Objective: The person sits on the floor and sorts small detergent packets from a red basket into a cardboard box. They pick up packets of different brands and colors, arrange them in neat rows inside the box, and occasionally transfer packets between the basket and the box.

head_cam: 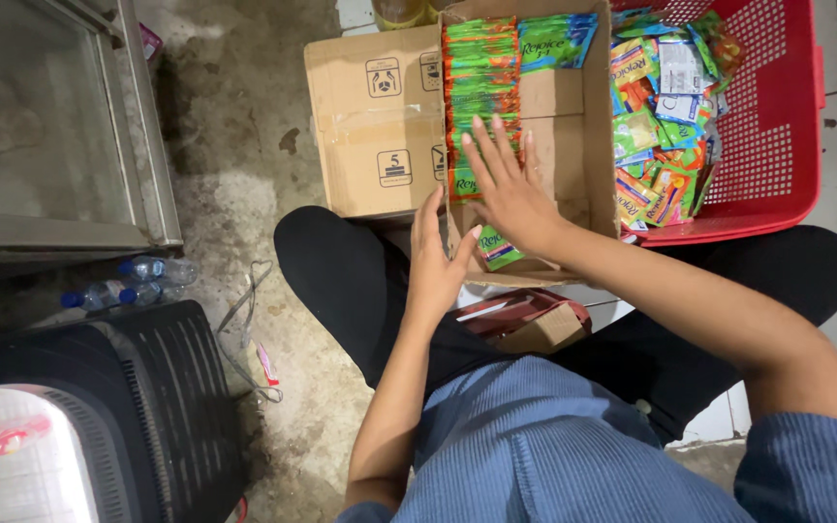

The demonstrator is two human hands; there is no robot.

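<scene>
Right hand point(506, 184) flat, fingers spread, pressing the sachet row point(480, 92) in open carton point(566, 145); row runs lengthwise away. Left hand point(435, 260) open against carton's near wall. Right half bare.

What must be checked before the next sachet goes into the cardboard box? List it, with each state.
1. Open brown cardboard box sits within reach between the knees: ok.
2. Packed row of green and orange sachets stands tidy along the box's left side: ok.
3. Right hand lies flat against that row, fingers spread, nothing held: ok.
4. Left hand rests open at the box's near wall: ok.
5. Loose green sachet lies at the near end of the box, not in line: not ok.
6. Red plastic basket with mixed loose sachets stands beside the box: ok.
</scene>
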